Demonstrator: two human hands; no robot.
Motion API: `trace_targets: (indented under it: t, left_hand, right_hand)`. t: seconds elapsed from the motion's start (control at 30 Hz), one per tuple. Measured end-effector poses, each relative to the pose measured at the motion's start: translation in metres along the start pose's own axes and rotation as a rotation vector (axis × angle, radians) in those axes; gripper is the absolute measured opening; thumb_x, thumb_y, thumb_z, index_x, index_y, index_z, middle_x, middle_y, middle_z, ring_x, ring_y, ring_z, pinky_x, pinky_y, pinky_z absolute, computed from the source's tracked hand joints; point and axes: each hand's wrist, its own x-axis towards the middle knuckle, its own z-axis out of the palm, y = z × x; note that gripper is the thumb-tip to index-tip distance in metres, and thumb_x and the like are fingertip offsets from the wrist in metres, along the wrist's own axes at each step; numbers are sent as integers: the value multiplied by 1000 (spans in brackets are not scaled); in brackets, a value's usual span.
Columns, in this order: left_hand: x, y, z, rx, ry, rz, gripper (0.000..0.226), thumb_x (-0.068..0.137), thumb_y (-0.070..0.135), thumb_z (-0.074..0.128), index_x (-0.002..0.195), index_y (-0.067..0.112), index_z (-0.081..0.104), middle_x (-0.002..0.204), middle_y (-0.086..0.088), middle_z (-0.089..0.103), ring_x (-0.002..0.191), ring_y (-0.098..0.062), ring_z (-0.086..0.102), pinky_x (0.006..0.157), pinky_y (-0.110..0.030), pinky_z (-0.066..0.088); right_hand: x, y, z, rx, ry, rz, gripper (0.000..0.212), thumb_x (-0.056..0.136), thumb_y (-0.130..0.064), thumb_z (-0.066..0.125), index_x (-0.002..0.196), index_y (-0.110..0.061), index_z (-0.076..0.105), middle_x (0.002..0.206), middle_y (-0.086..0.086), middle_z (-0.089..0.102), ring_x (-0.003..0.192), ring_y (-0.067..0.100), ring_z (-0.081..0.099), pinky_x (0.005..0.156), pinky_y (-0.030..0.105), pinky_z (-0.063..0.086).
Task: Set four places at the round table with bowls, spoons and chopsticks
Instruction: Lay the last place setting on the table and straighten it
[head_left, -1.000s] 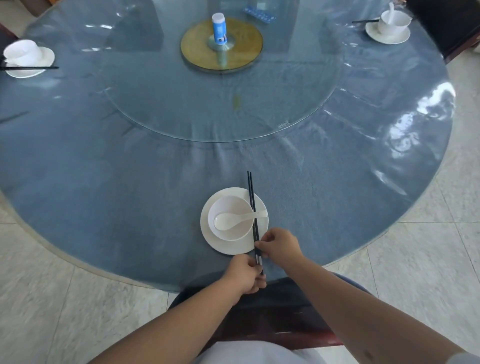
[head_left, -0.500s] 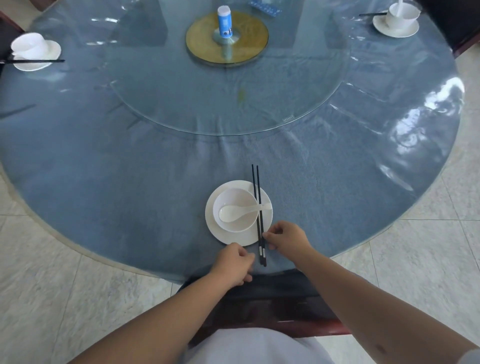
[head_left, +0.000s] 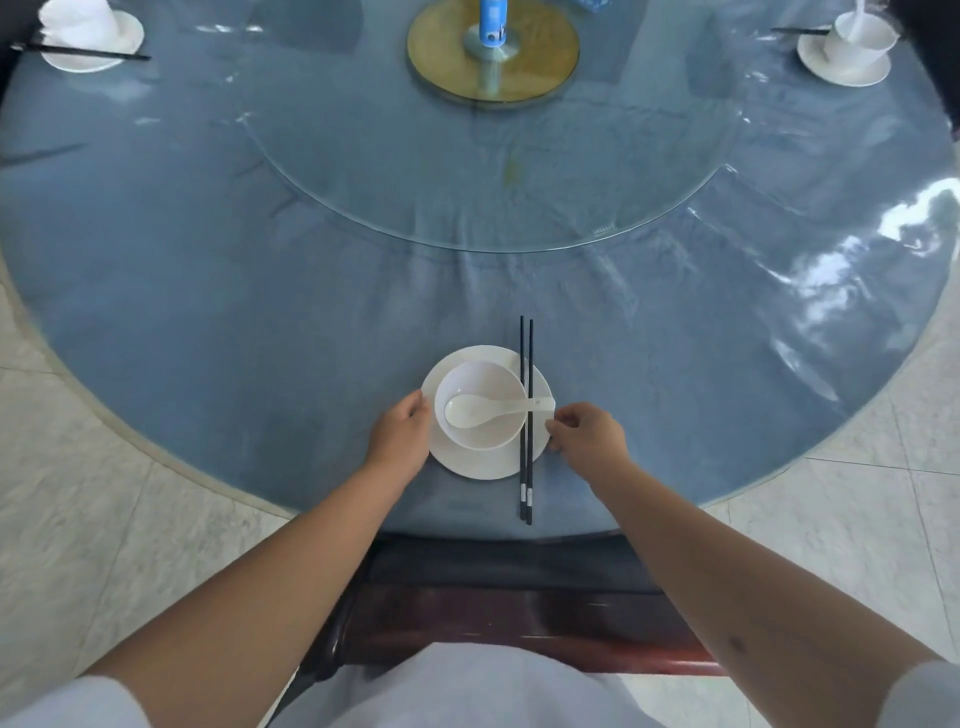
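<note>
Both hands, left hand (head_left: 397, 439) and right hand (head_left: 589, 434), have left the black chopsticks (head_left: 525, 421) and now pinch the saucer (head_left: 483, 465) rims, squaring this place.

Blue bottle (head_left: 491, 21) on brass disc (head_left: 545, 57) (turntable centre).

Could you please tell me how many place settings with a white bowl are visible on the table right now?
3: the near bowl between the hands, the far-left bowl, and the far-right bowl. A fourth may lie beyond the picture's top edge.

Left hand (head_left: 397, 439), right hand (head_left: 589, 434) — fingers curled
</note>
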Motion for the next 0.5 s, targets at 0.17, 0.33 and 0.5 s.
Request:
trace_targets:
  t: [0.17, 0.33, 0.5]
  left_hand:
    - [-3, 1, 0, 4, -6, 0, 26, 86, 43, 42, 75, 35, 65, 98, -4, 72, 98, -27, 65, 93, -49, 53]
    - [-5, 4, 2, 60, 17, 7, 33, 92, 34, 43, 98, 12, 67, 103, -10, 71, 101, -28, 63, 91, -48, 50]
    - [-10, 5, 5, 36, -27, -28, 39, 88, 38, 42, 98, 7, 64, 102, -20, 68, 85, -28, 61, 91, -54, 52]
  right_hand:
    - [6, -1, 0, -28, 12, 12, 19, 87, -15, 63, 72, -26, 62, 66, -3, 70, 73, 16, 68, 61, 28, 52]
    - [10, -1, 0, -42, 5, 15, 17, 86, -13, 63, 72, -23, 65, 65, -2, 70, 71, 16, 68, 61, 27, 54]
    - [15, 0, -5, -60, 10, 3, 21, 85, -11, 62, 69, -24, 63, 66, -3, 69, 65, 11, 65, 53, 22, 45]
